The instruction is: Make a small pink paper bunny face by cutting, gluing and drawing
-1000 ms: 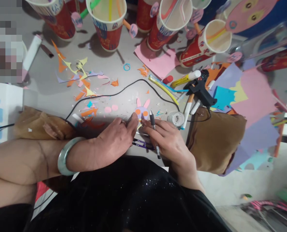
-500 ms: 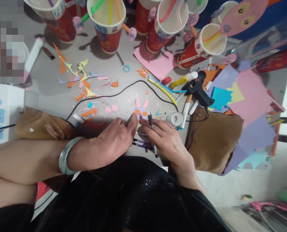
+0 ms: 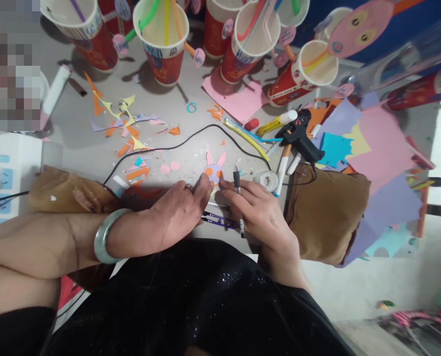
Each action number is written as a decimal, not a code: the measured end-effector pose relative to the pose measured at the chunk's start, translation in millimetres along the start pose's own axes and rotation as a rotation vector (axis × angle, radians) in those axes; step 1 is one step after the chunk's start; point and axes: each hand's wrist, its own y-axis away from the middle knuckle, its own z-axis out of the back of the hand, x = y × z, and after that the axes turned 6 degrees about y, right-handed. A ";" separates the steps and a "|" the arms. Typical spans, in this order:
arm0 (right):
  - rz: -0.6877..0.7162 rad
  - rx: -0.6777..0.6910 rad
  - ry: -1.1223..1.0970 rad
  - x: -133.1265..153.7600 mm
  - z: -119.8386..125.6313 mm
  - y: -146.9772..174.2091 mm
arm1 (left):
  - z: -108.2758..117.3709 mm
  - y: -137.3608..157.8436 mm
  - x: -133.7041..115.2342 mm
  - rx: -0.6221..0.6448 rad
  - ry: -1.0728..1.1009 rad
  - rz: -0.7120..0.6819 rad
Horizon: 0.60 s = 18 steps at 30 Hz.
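Note:
A small paper rabbit face (image 3: 215, 169), lilac with pink ears and orange round pieces, lies between my hands. My left hand (image 3: 177, 210), with a ring and a pale green bangle, presses closed fingertips on its lower left edge. My right hand (image 3: 261, 210) has a pen (image 3: 239, 202) held between its fingers, the tip pointing away from me. Its index fingertip touches the rabbit's right orange piece. Under my hands lies a slim purple tool (image 3: 219, 220), partly covered, its kind unclear. Beside the right knuckles rests a roll of clear tape (image 3: 268, 180).
A black glue gun (image 3: 300, 136) sits at the right, its cord (image 3: 175, 146) arching across the table. Red paper cups (image 3: 164, 62) with straws line the back. Paper scraps (image 3: 131, 126) lie left, coloured sheets (image 3: 383, 143) right. Brown cushions (image 3: 327, 217) flank my arms.
My right index finger has shifted up onto the rabbit's right orange piece, and the pen has turned slightly more upright in my hand. The left hand stays at the rabbit. The view shifted slightly.

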 end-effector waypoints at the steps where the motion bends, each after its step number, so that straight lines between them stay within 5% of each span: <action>1: 0.006 0.008 0.007 0.6 -0.5 -0.2 | -0.3 -0.7 -0.8 -0.003 0.006 0.015; 6: 0.017 0.012 0.030 0.9 -3.4 -2.2 | -4.8 -3.3 -0.5 -0.020 0.036 0.030; 10: -0.029 -0.221 0.020 -2.8 -6.0 -2.7 | 2.0 -2.6 2.1 0.015 0.067 0.000; 15: -0.248 -0.577 -0.147 -0.1 -13.5 2.0 | 4.6 5.2 -7.2 -0.001 0.061 -0.049; 18: -0.334 -0.609 -0.243 2.9 -19.9 7.6 | -0.2 10.3 -13.0 -0.059 0.032 -0.071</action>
